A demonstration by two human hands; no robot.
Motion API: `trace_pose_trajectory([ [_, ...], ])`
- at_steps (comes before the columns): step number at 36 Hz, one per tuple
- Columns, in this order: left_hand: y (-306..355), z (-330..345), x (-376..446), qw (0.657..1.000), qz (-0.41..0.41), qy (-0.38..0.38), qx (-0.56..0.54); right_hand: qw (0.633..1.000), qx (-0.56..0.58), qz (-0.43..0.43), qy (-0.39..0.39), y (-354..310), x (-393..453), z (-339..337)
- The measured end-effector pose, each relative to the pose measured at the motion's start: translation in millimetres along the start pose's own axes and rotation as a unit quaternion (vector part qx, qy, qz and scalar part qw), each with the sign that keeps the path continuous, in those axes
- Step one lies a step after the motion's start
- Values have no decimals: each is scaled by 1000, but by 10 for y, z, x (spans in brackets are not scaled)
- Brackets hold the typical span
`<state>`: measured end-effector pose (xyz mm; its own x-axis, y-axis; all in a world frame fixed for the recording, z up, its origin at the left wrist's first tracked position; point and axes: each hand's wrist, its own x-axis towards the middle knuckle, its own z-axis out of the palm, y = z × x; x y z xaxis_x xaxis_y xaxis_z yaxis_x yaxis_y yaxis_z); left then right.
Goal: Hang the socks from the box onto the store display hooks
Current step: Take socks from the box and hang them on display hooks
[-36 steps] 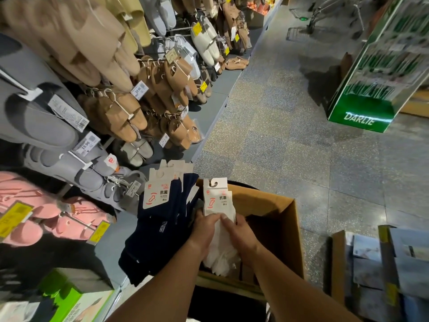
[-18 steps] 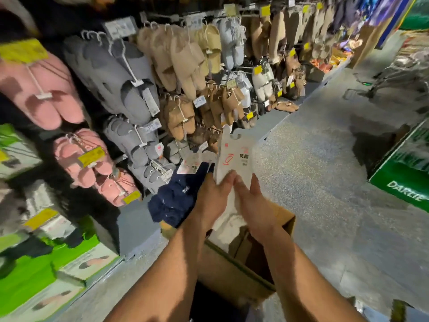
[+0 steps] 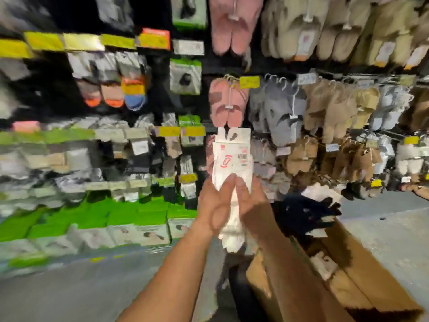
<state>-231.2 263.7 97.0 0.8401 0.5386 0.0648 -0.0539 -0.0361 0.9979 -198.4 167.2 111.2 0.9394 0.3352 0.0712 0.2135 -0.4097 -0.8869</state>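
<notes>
I hold a bundle of white socks (image 3: 232, 159) upright in front of the display wall, its white card header with a red mark on top. My left hand (image 3: 214, 206) grips the bundle from the left, and my right hand (image 3: 249, 201) grips it from the right, fingers curled round the fabric. The brown cardboard box (image 3: 362, 282) stands at the lower right, with dark navy socks (image 3: 304, 214) draped over its rim. Packs of socks hang in blurred rows (image 3: 139, 159) on the wall to the left.
Pink slippers (image 3: 228, 105) hang right behind the bundle; grey slippers (image 3: 278, 112) and beige slippers (image 3: 334, 112) fill the hooks to the right. Green boxes (image 3: 92, 219) line the bottom shelf at left. Grey floor (image 3: 383, 228) runs along the right.
The view has swung left and up toward the sock section. Both hands have lifted the white sock bundle out of the box and up in front of the display wall.
</notes>
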Motion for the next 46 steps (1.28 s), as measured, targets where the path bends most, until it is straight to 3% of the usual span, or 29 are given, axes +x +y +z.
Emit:
trace_pose_trajectory([
  [2, -7, -470, -13, 997, -7, 71, 27, 998, -10, -67, -18, -237, -46, 412],
  [8, 38, -2091, -84, 987, 7, 160, 14, 991, 31, -63, -111, -1039, -275, 1774],
  [16, 309, -4131, -241, 972, 38, 220, 70, 977, 70, -103, -174, -2156, -702, 3432],
  [24, 361, -5565, -106, 953, 45, 288, 81, 962, 81, -138, -221, -2922, -844, 4668],
  [29, 370, -6250, 227, 957, 71, 277, 56, 953, 91, -171, -232, -3271, -628, 5313],
  [39, 772, -7744, 1096, 975, 123, 176, 53, 945, 119, -229, -199, -4321, 32, 6588],
  [46, 976, -8632, 1612, 969, 136, 184, 90, 946, 125, -248, -165, -4995, 249, 7234],
])
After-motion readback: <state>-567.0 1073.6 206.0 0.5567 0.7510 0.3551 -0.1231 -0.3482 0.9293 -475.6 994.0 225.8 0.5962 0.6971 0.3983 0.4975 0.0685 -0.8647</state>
